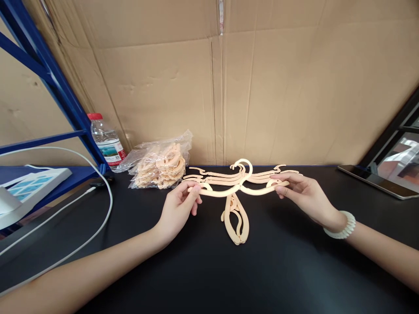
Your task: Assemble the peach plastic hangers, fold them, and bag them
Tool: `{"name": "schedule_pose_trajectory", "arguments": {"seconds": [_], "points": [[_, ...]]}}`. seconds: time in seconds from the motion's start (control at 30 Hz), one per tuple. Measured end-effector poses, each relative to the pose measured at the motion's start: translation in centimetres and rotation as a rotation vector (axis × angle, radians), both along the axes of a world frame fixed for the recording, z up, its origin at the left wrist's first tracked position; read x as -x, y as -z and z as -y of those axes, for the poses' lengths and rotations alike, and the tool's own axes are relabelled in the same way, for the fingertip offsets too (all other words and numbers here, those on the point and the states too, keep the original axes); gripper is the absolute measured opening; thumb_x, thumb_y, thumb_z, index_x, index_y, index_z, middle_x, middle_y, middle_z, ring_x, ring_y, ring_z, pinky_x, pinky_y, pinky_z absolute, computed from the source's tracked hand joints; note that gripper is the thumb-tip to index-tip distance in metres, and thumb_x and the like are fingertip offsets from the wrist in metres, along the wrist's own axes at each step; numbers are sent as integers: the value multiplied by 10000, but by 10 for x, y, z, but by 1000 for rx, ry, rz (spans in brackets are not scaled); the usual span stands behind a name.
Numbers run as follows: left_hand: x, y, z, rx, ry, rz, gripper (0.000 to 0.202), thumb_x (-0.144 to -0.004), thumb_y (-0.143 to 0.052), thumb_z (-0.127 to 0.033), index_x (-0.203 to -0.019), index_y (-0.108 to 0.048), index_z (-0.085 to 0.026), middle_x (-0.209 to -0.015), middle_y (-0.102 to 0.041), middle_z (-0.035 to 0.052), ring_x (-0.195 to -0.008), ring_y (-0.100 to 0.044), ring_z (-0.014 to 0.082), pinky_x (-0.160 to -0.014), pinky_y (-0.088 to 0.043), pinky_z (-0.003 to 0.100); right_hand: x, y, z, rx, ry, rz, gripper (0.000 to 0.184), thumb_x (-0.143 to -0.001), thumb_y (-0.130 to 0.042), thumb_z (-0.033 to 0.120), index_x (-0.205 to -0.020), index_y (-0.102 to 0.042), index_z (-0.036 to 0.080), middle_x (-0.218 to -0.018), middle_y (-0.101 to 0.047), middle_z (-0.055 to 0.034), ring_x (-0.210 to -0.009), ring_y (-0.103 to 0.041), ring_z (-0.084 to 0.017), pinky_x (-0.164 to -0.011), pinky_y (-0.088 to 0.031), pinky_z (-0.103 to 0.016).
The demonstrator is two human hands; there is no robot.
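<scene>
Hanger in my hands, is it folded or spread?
Spread: the hanger's two arms reach out sideways, one end in the left hand, the other in the right hand.

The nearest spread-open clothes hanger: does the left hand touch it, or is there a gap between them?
Touching. The head view shows the left hand pinching one end of this clothes hanger between thumb and fingers.

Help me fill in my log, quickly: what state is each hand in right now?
Left hand: closed, pinching the left end of the opened-out hanger.
Right hand: closed, pinching the same hanger's right end.
</scene>
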State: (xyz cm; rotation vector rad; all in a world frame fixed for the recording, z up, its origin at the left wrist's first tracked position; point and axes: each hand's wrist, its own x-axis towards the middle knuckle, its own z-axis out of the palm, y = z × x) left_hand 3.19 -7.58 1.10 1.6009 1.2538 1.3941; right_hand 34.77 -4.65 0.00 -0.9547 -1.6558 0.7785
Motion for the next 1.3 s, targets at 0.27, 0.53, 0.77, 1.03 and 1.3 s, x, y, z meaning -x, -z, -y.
{"name": "schedule_pose_trajectory", "arguments": {"seconds": [0.27, 0.53, 0.77, 1.03, 1.3], "points": [[-5, 1, 2, 72, 96, 77, 270, -854, -655, -424, -842, -599, -160, -607, -565, -52, -437, -511, 70, -486, -397, 212, 10, -1, 7, 248, -49, -322, 390, -696, -834, 383, -960, -585, 241, -743, -626, 21, -661, -584, -141, -660, -539, -322], [-23, 5, 15, 166, 182, 142, 280, -872, -629, -436, -814, -592, -164, -576, -548, -54, -409, -479, 70, -457, -383, 215, 38, -5, 31, 220, -201, -172, 249, -819, -727, 424, -853, -616, 203, -844, -689, -48, -777, -656, -180, -755, -583, -348], [-23, 3, 15, 197, 245, 219, 304, -833, -680, -451, -793, -595, -162, -604, -572, -40, -426, -503, 76, -456, -426, 216, 48, -9, 50, 162, -478, 78, 369, -937, -582, 374, -1297, -599, 290, -1420, -515, -89, -1245, -549, -274, -1021, -491, -462], [-25, 3, 18, 166, 324, 276, 259, -819, -724, -388, -890, -635, -156, -674, -619, -26, -518, -586, 93, -579, -507, 241, 49, -12, 55, 99, -498, 212, 442, -959, -545, 325, -1399, -502, 336, -1482, -427, -71, -1370, -416, -262, -1112, -373, -478], [-26, 2, 20, 111, 422, 254, 230, -831, -723, -331, -946, -619, -161, -693, -649, -16, -566, -635, 118, -602, -526, 253, 48, -14, 61, 8, -515, 310, 505, -922, -600, 287, -1413, -487, 322, -1485, -432, -79, -1358, -435, -262, -1112, -374, -468]]}}
